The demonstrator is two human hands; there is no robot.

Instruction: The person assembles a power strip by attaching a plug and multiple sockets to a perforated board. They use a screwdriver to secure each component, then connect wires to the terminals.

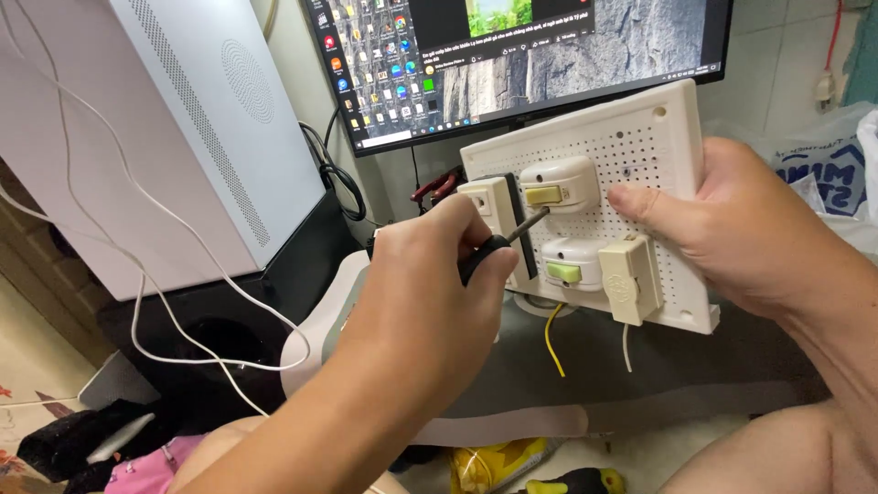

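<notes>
My right hand (732, 229) grips the right side of a cream perforated electrical board (658, 137), thumb pressed on its face. The board carries two rounded switches with green rockers (560, 192), a socket block at the left (489, 210) and a small fuse-like block (631, 279). My left hand (425, 293) is closed around the black handle of a screwdriver (508, 240), whose tip rests at the upper switch. A yellow wire (551, 343) and a white wire hang below the board.
A computer monitor (521, 55) stands behind the board. A white computer case (183, 137) with white cables is at the left, above a black speaker. A plastic bag (823, 165) lies at the right; a yellow-black tool (576, 480) lies below.
</notes>
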